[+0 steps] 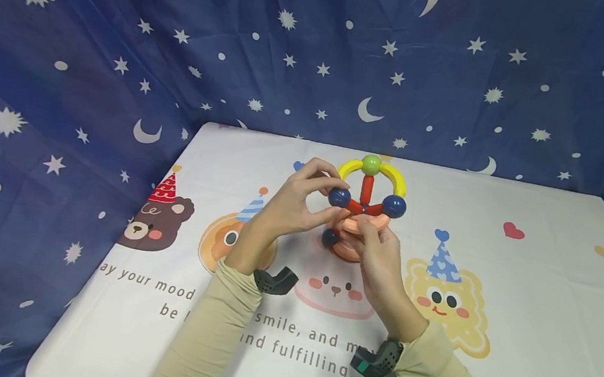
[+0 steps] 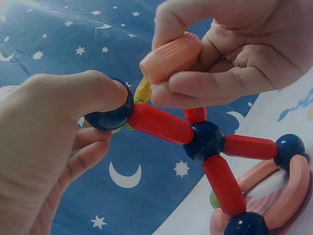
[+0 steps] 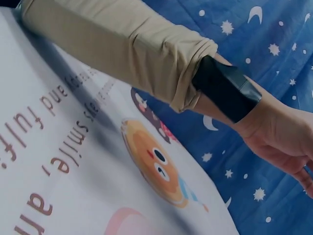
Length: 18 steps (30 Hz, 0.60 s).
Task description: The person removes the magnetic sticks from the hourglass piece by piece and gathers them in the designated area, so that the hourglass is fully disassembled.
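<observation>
Between both hands stands a construction of toy rods and balls. Red rods (image 2: 164, 125) spread from a central dark blue ball (image 2: 203, 141). Two curved yellow rods (image 1: 394, 180) meet at a green ball (image 1: 371, 165) on top. My left hand (image 1: 290, 204) pinches the blue ball (image 1: 339, 197) at the left red rod's end, its thumb across the ball in the left wrist view. My right hand (image 1: 382, 257) pinches a curved peach rod (image 2: 171, 58) in front of the construction. Lower down, more peach rods (image 2: 292, 188) and blue balls (image 2: 289, 151) form the base, partly hidden by the right hand.
A white cloth (image 1: 536, 290) with printed cartoon figures and lettering covers the table. Dark blue curtains (image 1: 437, 86) with stars and moons hang behind it and along the left. Each wrist carries a black camera; the left sleeve (image 3: 122, 44) crosses the right wrist view.
</observation>
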{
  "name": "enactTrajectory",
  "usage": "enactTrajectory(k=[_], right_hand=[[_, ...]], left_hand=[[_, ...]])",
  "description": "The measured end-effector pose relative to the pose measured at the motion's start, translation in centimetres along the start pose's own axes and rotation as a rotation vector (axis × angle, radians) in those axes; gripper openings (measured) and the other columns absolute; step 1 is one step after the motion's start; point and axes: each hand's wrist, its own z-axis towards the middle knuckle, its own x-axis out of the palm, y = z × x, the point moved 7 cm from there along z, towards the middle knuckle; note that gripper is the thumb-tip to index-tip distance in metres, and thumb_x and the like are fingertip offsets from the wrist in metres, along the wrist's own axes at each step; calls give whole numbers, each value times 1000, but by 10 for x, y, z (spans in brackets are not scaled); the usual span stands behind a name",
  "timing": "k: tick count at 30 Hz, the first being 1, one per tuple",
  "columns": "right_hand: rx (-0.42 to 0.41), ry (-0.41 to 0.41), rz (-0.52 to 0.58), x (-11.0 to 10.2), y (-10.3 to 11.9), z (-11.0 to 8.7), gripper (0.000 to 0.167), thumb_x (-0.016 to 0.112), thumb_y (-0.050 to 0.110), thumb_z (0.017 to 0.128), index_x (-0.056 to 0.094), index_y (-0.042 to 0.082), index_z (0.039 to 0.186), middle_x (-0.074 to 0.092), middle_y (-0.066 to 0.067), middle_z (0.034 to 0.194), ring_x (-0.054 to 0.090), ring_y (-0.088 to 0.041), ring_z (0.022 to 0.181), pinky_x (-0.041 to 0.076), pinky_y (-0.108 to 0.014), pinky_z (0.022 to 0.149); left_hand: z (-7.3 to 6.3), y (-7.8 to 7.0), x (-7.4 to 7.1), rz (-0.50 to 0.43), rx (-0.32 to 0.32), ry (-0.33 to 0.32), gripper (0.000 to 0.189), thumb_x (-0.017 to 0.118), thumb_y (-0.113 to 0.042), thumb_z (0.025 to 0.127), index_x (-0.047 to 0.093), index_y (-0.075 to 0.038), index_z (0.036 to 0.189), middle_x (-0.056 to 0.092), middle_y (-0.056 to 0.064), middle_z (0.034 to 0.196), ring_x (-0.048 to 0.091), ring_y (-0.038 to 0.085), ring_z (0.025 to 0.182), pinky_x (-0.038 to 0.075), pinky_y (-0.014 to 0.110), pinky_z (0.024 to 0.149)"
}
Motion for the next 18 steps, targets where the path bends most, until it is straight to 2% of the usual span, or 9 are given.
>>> enactTrajectory(k=[2,7,12,18], right_hand=[[-5,-15,17,-1,1,0,37,35,32,103,53,3,116,59,-14,118,67,-11,95,52,-27,91],[-101,-2,177,0,6,-4,51,20,43,104,48,2,116,59,-17,111,69,-13,91,54,-27,85],[-157,-30,229,-1,9,-5,45,18,37,105,43,3,118,59,-19,108,71,-16,86,55,-30,82],[-127,-71,220,-4,7,-4,38,19,32,105,44,4,114,63,-14,98,71,-16,83,57,-32,78]], left_hand=[[0,-1,0,0,-9,5,30,73,-11,80,69,-5,109,50,6,113,56,13,93,51,24,82],[0,-1,0,-1,-18,11,31,74,-10,79,68,-5,109,50,5,113,56,13,94,52,24,82],[1,-2,1,8,-8,11,32,75,-8,78,68,-4,108,50,5,113,56,13,95,52,24,82],[1,-2,0,9,-6,8,30,74,-11,79,68,-4,108,50,5,113,56,12,94,52,23,81]])
